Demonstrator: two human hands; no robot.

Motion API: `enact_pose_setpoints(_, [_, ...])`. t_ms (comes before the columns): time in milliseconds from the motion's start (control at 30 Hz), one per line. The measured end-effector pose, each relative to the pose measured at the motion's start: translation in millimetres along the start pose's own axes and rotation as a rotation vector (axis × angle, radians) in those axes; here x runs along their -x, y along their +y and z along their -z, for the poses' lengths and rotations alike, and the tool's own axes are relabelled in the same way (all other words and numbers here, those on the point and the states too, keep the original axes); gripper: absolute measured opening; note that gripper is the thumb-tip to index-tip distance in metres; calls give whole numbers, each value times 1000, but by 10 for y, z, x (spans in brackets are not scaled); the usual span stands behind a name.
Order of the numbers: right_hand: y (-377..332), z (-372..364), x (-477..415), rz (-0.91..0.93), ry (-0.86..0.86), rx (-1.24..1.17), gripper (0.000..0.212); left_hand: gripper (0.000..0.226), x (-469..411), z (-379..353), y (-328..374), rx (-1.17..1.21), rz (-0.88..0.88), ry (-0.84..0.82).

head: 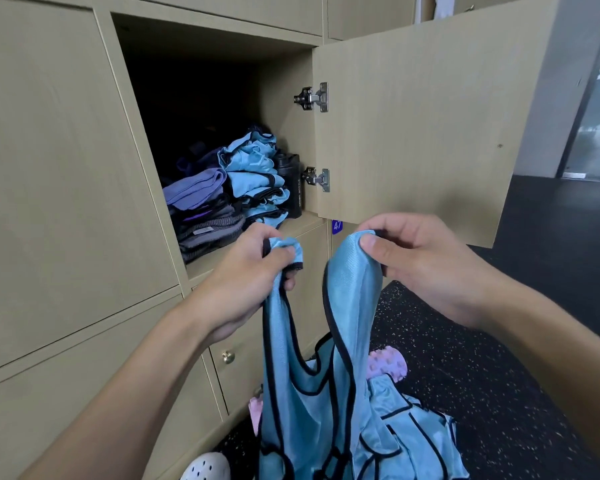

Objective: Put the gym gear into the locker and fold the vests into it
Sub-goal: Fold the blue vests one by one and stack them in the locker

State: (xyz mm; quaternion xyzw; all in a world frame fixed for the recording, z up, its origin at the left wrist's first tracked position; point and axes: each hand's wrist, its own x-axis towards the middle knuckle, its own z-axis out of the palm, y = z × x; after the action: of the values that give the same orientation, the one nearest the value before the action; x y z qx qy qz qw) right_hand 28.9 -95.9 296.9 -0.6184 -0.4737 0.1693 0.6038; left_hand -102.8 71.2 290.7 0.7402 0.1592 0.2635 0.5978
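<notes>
I hold the slick, thin blue vest (pixel 340 341) hanging lengthwise down the lower centre, one black-trimmed shoulder strap bunched in my left hand (pixel 267 268) and one pinched in my right hand (pixel 420 268), with the open wooden locker (pixel 284 116) up-left, nearest my left, beside its folded vests (pixel 257 178).

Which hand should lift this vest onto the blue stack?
Probably left: the left hand grips the vest just below the blue stack; the right hand sits before the open door.

The locker shelf (pixel 300 224) bears stacked blue vests (pixel 257 174), a purple-grey clothes pile (pixel 205 216) and a black bottle (pixel 292 183)
</notes>
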Motion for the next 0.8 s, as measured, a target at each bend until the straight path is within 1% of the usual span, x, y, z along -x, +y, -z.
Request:
enact_pose_setpoints(67, [-31,19,16,-6,-94,-109,11,5,-14,34,-50,-82,-74,9])
enact_pose_setpoints(133, [-66,22,41,-27,-230,-229,10,11,-30,41,-79,-170,-134,79])
enact_pose_setpoints(200, [-97,-9,73,-36,-339,-297,12,14,-14,-2,-59,-183,-176,138])
enact_pose_setpoints(233, [-100,-38,83,-35,-346,-287,11,14,3,-36,-39,-171,-197,147])
enact_pose_setpoints(300, [-91,-109,85,-25,-280,-171,11,23,35,-99,-20,-151,-229,156])
enact_pose_setpoints(367, [-50,-188,67,6,-164,-3,11,37,55,-143,-21,-122,-249,162])
enact_pose_setpoints(433, [-11,-248,47,31,-22,116,19,45,49,-164,-29,-87,-243,160])
enact_pose_setpoints(467, [-3,-263,40,30,25,145,22,45,50,-174,-25,-60,-236,150])
enact_pose_setpoints(500, [-5,-271,40,18,37,153,22,43,50,-185,-21,-31,-226,139])
enact_pose_setpoints(600, [9,-275,53,-16,-6,147,15,30,49,-197,-8,61,-186,114])
enact_pose_setpoints(667, [8,-269,51,-11,30,181,15,28,65,-197,19,93,-178,102])
enact_pose_setpoints(800, [-18,-200,-1,-20,189,201,17,17,52,-158,39,-15,-251,120])
